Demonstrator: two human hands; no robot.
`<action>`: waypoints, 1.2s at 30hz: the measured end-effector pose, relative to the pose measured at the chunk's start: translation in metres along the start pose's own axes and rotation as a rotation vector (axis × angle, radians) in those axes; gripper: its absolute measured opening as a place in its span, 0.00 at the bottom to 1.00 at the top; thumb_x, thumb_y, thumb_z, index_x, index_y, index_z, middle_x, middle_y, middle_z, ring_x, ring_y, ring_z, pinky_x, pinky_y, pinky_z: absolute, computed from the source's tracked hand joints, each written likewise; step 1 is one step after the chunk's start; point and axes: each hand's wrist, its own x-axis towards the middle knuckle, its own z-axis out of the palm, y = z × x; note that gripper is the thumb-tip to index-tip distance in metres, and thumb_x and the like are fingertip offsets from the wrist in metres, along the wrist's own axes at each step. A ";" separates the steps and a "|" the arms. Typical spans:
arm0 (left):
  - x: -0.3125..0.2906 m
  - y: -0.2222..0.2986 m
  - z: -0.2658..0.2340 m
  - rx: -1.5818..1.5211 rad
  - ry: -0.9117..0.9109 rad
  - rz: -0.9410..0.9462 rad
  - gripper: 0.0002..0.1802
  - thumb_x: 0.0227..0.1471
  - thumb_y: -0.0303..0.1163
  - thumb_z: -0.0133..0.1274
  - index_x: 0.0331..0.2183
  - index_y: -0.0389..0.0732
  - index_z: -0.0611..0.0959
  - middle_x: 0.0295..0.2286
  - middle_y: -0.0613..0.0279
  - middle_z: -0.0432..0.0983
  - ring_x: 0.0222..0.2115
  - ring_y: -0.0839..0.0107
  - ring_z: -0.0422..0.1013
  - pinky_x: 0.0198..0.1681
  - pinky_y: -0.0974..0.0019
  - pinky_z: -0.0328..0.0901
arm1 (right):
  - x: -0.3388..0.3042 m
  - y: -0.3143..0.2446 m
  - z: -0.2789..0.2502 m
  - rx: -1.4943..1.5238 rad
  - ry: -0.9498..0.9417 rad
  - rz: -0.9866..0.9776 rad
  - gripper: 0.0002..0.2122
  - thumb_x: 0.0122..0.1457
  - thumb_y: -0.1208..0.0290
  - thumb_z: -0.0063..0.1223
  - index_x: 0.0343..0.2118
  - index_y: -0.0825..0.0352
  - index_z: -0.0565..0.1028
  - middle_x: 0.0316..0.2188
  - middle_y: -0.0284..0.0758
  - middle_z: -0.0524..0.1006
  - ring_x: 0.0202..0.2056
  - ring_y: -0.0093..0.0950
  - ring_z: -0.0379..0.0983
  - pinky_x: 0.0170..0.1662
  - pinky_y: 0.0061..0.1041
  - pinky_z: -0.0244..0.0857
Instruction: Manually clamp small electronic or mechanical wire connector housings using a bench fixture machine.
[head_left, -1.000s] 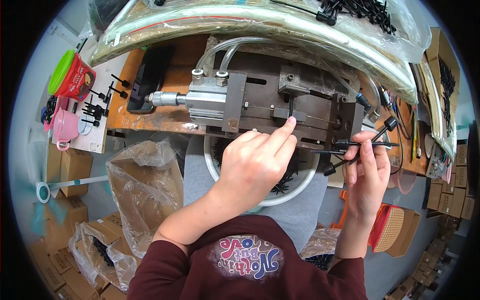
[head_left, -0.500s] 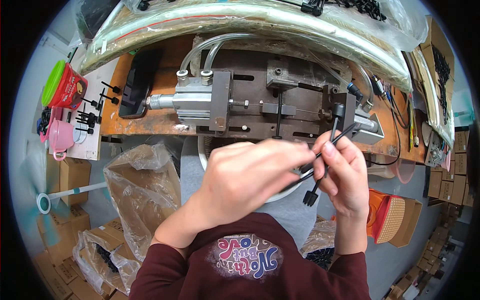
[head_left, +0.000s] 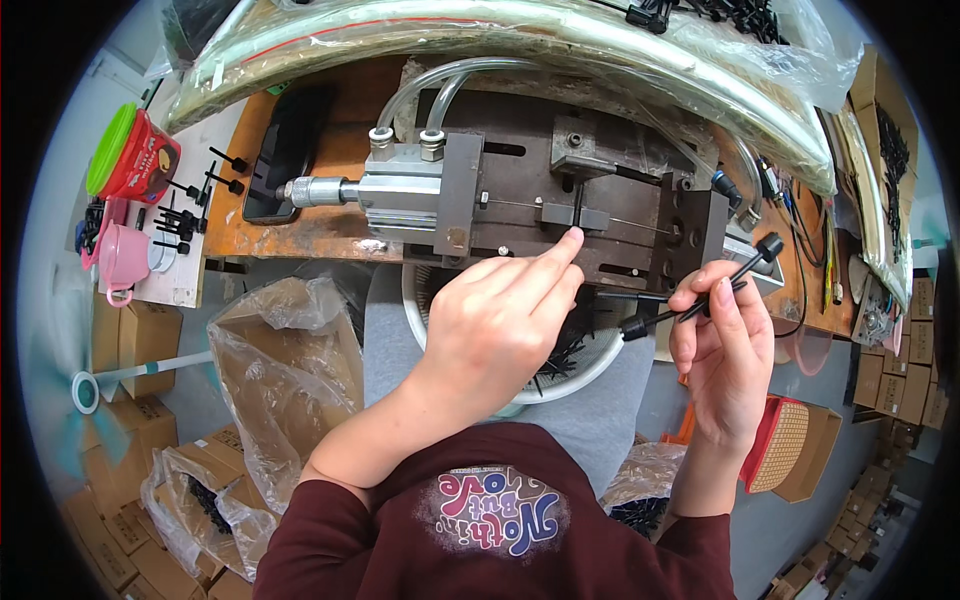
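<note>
My left hand (head_left: 505, 325) reaches over the bench's near edge with its index finger stretched out. That fingertip touches the near end of a thin black pin (head_left: 578, 203), which lies across a small grey block in the middle of the metal fixture (head_left: 520, 170). The other fingers are bent, and the thumb is hidden. Off to the right, my right hand (head_left: 728, 325) is closed around several black plastic pins (head_left: 745, 268) with thick knurled heads, held between thumb and fingers. Beneath my hands, a white basket (head_left: 412, 318) on my lap contains many dark pins.
An air cylinder (head_left: 400, 200) with clear hoses sits left on the fixture; a perforated upright plate (head_left: 695, 230) stands right. A phone (head_left: 283, 165), loose black pins (head_left: 180, 222), a pink cup (head_left: 124, 258) and a red tub (head_left: 140, 165) are at left. Plastic-lined cartons (head_left: 285, 370) flank me.
My left hand has moved forward, away from my right hand, to a pin now lying across the fixture's block. My right hand has shifted slightly right, still holding pins.
</note>
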 end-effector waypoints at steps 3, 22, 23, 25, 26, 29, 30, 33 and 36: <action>0.006 0.000 0.000 0.053 -0.043 0.017 0.15 0.36 0.27 0.65 0.32 0.37 0.83 0.44 0.59 0.80 0.26 0.68 0.75 0.32 0.67 0.69 | -0.001 -0.002 -0.002 0.012 0.008 -0.018 0.10 0.69 0.70 0.42 0.41 0.73 0.71 0.34 0.44 0.78 0.22 0.21 0.70 0.24 0.18 0.65; 0.001 0.019 -0.020 -0.226 0.054 0.276 0.15 0.41 0.29 0.62 0.36 0.40 0.86 0.33 0.62 0.79 0.27 0.70 0.76 0.27 0.70 0.72 | 0.006 0.004 0.007 0.047 -0.110 0.107 0.08 0.67 0.71 0.45 0.42 0.72 0.71 0.33 0.45 0.79 0.18 0.21 0.71 0.20 0.17 0.64; -0.001 0.020 -0.021 -0.257 0.045 0.239 0.15 0.40 0.28 0.64 0.36 0.40 0.86 0.33 0.63 0.79 0.27 0.70 0.76 0.27 0.70 0.72 | 0.007 0.004 0.008 0.006 -0.084 0.068 0.09 0.67 0.71 0.45 0.42 0.72 0.71 0.33 0.45 0.79 0.19 0.21 0.71 0.21 0.17 0.64; -0.004 0.022 -0.024 -0.347 0.008 0.161 0.16 0.39 0.28 0.66 0.35 0.39 0.86 0.32 0.63 0.78 0.27 0.70 0.76 0.27 0.70 0.71 | 0.009 0.004 0.007 -0.076 -0.024 -0.008 0.09 0.67 0.71 0.45 0.42 0.73 0.72 0.33 0.44 0.79 0.19 0.20 0.71 0.22 0.16 0.63; -0.005 0.022 -0.029 -0.403 -0.020 0.120 0.16 0.38 0.27 0.67 0.35 0.38 0.86 0.31 0.63 0.78 0.27 0.69 0.76 0.27 0.69 0.71 | 0.012 0.004 0.002 -0.138 0.016 -0.102 0.09 0.68 0.71 0.45 0.42 0.73 0.72 0.34 0.44 0.79 0.20 0.20 0.71 0.22 0.16 0.63; -0.006 0.016 -0.030 -0.459 -0.037 0.040 0.18 0.36 0.26 0.69 0.35 0.37 0.85 0.31 0.62 0.77 0.28 0.67 0.76 0.29 0.67 0.71 | 0.016 0.002 -0.007 -0.125 0.136 -0.331 0.09 0.67 0.74 0.45 0.44 0.73 0.72 0.38 0.45 0.79 0.25 0.20 0.72 0.25 0.17 0.65; -0.006 0.013 -0.028 -0.460 -0.032 0.021 0.19 0.36 0.26 0.70 0.35 0.37 0.85 0.31 0.62 0.77 0.28 0.67 0.76 0.29 0.67 0.72 | 0.016 0.000 -0.006 -0.194 0.181 -0.403 0.10 0.67 0.75 0.46 0.46 0.74 0.72 0.40 0.46 0.78 0.28 0.21 0.73 0.26 0.17 0.67; -0.002 0.008 -0.018 -0.200 0.033 -0.013 0.16 0.39 0.29 0.67 0.34 0.36 0.84 0.41 0.56 0.79 0.29 0.64 0.76 0.35 0.65 0.72 | 0.015 0.004 -0.005 -0.506 0.217 -0.631 0.09 0.64 0.82 0.47 0.44 0.77 0.73 0.43 0.49 0.76 0.33 0.26 0.77 0.34 0.21 0.75; -0.004 0.000 -0.004 -0.088 -0.009 0.032 0.15 0.40 0.30 0.66 0.33 0.36 0.83 0.45 0.55 0.79 0.27 0.67 0.76 0.33 0.67 0.71 | 0.011 0.006 0.000 -0.643 0.208 -0.693 0.10 0.62 0.86 0.47 0.45 0.78 0.73 0.44 0.49 0.76 0.34 0.28 0.78 0.36 0.23 0.76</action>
